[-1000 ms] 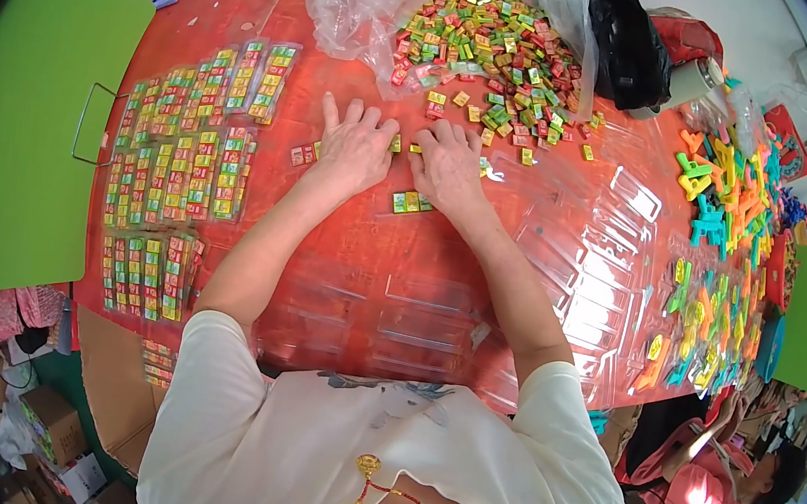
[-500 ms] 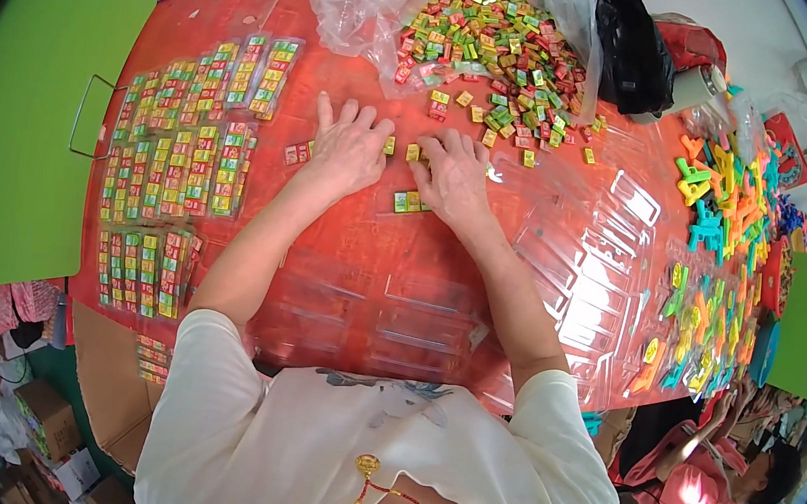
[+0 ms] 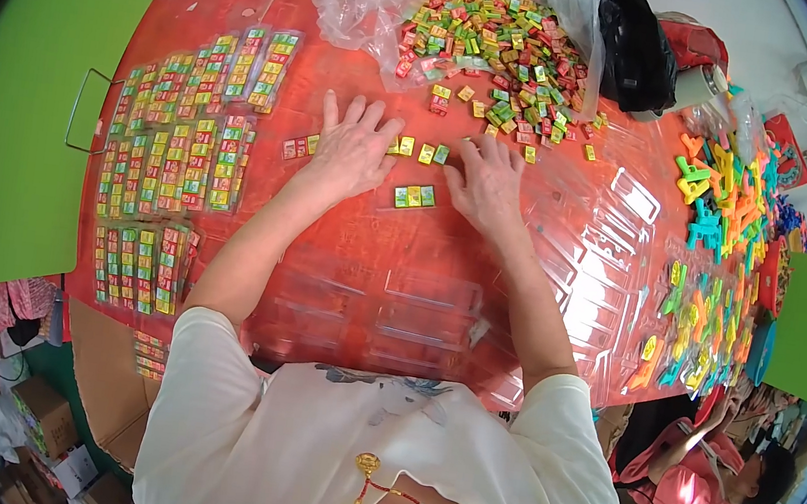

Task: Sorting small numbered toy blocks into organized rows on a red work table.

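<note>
Since a second ago our hands barely shifted: left hand (image 3: pixel 350 150) lies flat, fingers spread, right hand (image 3: pixel 485 184) fingers together, bracketing a loose row of small blocks (image 3: pixel 419 149) above three (image 3: pixel 414 196) lined in a clear tray (image 3: pixel 408 202).

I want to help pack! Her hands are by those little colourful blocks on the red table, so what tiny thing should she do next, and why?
Probably slide the right hand onto the loose yellow and green blocks just left of it. They lie between it and the flat left hand, above the short row of small blocks in a clear plastic tray.
</note>
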Action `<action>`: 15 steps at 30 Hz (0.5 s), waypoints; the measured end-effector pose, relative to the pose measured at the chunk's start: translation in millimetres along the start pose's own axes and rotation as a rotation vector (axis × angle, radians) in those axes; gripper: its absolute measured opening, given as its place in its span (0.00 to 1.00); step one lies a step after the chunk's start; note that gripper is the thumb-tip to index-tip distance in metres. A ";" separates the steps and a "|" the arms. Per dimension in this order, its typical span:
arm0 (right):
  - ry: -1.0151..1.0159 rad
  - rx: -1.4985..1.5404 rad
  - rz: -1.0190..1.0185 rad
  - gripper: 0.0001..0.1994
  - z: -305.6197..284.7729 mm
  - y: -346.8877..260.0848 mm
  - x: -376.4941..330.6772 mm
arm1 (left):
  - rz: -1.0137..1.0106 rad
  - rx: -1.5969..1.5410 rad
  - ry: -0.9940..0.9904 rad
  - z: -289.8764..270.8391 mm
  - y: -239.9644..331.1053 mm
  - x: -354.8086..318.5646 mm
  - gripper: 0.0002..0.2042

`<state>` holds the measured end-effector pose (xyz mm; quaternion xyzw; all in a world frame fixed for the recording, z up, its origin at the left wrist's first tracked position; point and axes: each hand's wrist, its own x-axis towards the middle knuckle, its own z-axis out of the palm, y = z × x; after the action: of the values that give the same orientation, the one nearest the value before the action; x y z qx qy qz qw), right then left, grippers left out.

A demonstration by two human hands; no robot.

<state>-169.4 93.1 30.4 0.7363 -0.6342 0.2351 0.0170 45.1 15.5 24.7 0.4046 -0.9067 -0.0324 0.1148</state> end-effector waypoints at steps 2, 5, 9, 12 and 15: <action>0.031 -0.030 0.011 0.16 0.2 9.7 -7.2 | 0.021 -0.018 0.027 2.9 3.7 1.8 0.25; 0.043 -0.031 0.041 0.15 -4.8 12.6 -10.2 | 0.058 -0.006 0.011 6.1 16.6 10.0 0.26; 0.025 -0.072 -0.012 0.14 0.6 3.7 -2.1 | 0.058 -0.027 -0.035 11.8 26.0 17.5 0.23; -0.046 -0.128 -0.030 0.16 1.1 -0.7 1.6 | 0.083 -0.050 0.024 18.7 25.4 18.9 0.18; -0.041 -0.129 -0.021 0.15 2.6 5.0 -2.5 | 0.101 -0.086 0.057 22.3 29.6 24.6 0.14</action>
<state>-173.5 93.6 25.8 0.7449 -0.6406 0.1784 0.0539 2.5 16.3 12.0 0.3536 -0.9201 -0.0542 0.1593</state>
